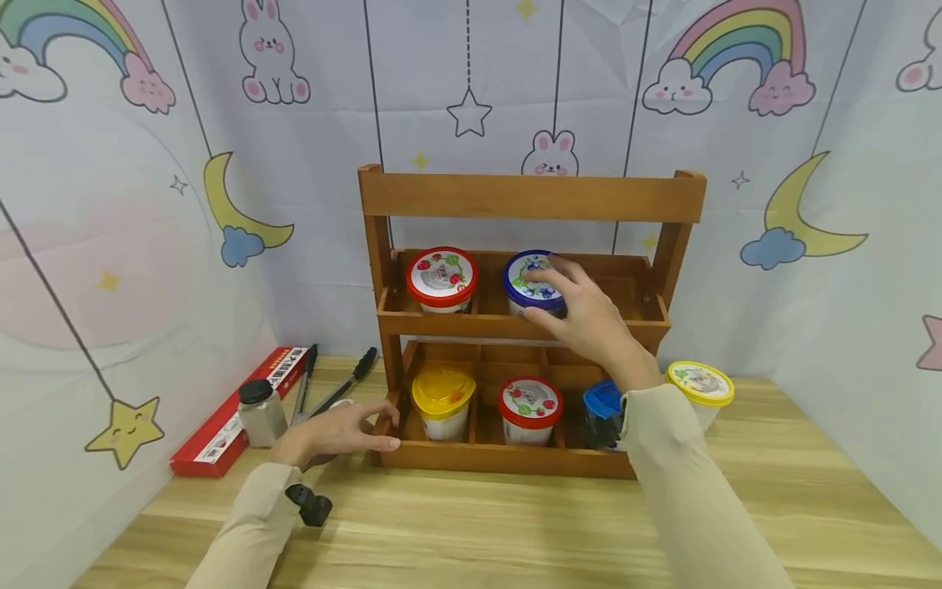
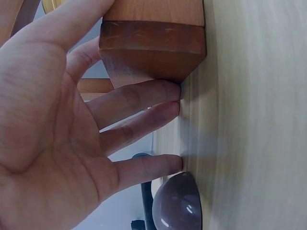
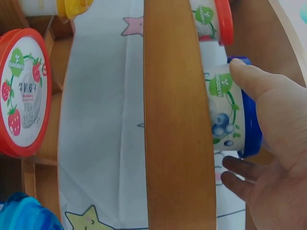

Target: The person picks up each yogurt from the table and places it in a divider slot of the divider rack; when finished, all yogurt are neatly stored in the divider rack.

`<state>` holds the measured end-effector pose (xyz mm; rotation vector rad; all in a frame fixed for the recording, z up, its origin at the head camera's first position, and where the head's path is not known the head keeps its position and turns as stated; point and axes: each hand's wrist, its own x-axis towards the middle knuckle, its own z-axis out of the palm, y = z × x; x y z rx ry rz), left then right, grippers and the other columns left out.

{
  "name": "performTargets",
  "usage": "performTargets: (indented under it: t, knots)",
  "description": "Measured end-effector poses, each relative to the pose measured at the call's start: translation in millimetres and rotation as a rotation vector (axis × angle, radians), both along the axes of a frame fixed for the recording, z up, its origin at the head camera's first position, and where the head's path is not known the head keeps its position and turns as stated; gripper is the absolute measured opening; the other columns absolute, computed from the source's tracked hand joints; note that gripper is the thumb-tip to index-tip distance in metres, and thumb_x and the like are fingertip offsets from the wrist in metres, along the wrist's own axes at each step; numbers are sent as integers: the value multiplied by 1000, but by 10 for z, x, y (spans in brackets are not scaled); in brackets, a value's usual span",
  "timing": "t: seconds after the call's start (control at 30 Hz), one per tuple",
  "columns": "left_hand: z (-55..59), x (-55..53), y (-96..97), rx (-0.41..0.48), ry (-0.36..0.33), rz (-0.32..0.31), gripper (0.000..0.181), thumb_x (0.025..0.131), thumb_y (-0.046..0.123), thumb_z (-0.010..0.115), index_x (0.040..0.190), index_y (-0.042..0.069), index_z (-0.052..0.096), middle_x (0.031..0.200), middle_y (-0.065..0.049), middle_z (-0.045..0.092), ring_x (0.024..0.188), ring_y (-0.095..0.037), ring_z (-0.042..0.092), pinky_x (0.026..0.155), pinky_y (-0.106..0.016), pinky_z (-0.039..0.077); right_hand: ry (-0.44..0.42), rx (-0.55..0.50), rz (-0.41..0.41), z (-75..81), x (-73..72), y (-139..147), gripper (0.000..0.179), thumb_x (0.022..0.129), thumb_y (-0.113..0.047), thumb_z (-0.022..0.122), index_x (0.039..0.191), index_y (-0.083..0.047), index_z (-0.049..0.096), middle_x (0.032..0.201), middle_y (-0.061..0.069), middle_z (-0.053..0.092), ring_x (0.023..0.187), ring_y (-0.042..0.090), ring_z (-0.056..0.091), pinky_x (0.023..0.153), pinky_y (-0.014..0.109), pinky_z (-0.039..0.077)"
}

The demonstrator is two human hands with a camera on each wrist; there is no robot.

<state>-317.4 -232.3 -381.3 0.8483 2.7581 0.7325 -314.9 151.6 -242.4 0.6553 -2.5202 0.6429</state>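
A blueberry cup with a blue-rimmed lid (image 1: 524,286) stands in the upper tier of a wooden rack (image 1: 530,196). My right hand (image 1: 589,319) reaches around it from the right. In the right wrist view the thumb lies at the rim of the blue lid (image 3: 253,122), while two fingertips (image 3: 235,177) are spread apart from the cup wall. At the rack's lower left corner is my left hand (image 1: 342,429), fingers extended and spread. In the left wrist view its thumb and index finger straddle the rack corner (image 2: 153,43), and the other fingertips reach down to the tabletop.
Strawberry cups stand in the upper tier (image 1: 441,278) and lower tier (image 1: 530,409). Yellow-lidded (image 1: 441,401) and blue-lidded (image 1: 603,405) containers share the lower tier. A yellow-rimmed cup (image 1: 701,388) stands right. Left lie a red box (image 1: 213,446), black-capped jar (image 1: 262,413) and black-tipped tongs (image 1: 342,384).
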Motion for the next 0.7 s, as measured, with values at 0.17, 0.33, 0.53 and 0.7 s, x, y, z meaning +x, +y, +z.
performTargets:
  t: [0.17, 0.33, 0.53, 0.7]
  knots:
    - [-1, 8, 11, 0, 0, -2, 47, 92, 48, 69, 123, 14, 59, 82, 3, 55, 71, -14, 48, 63, -32, 36, 1, 6, -3, -19, 12, 38, 52, 96, -40, 67, 144, -26, 52, 162, 14, 24, 138, 47, 38, 100, 61, 41]
    - [-3, -1, 13, 8, -11, -10, 46, 92, 48, 69, 122, 14, 59, 81, 5, 55, 69, -13, 47, 62, -31, 36, 18, 3, 1, -23, 49, 73, 52, 97, -39, 67, 144, -25, 52, 162, 14, 22, 138, 46, 38, 101, 61, 41]
    - [10, -7, 15, 15, -21, -3, 46, 92, 47, 69, 123, 14, 59, 81, 3, 57, 70, -15, 49, 62, -33, 36, 39, -6, 14, -44, 87, 147, 51, 97, -34, 68, 144, -22, 52, 163, 14, 22, 139, 45, 38, 101, 61, 41]
    - [4, -11, 20, 12, -23, -5, 46, 92, 47, 69, 122, 15, 58, 81, 3, 56, 71, -15, 49, 62, -33, 36, 25, 2, 16, -80, 105, 221, 51, 96, -31, 69, 144, -25, 52, 163, 13, 22, 139, 45, 37, 100, 63, 41]
